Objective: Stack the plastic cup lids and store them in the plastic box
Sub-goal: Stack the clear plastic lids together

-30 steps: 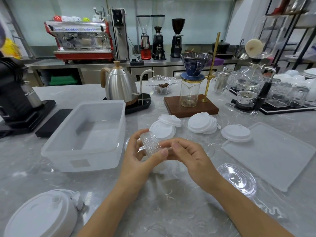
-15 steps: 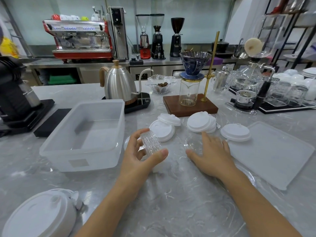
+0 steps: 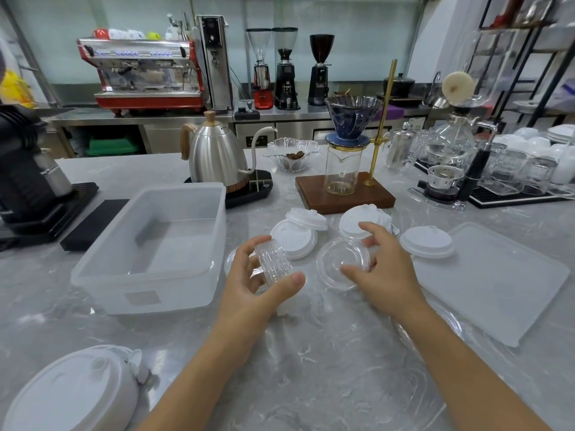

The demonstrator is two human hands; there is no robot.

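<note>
At frame centre my left hand (image 3: pixel 258 284) pinches a stack of clear lids (image 3: pixel 273 264); my right hand (image 3: pixel 382 269) seemingly pinches one clear lid (image 3: pixel 342 264). The plastic box (image 3: pixel 149 253) sits centre-left on the desk (image 3: pixel 326 353).

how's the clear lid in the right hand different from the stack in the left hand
The clear lid in the right hand is a single piece, facing the camera so its round face shows. The stack in the left hand is several lids nested together, turned on edge so the ribbed rims show. Both are clear plastic and held above the counter.
</note>
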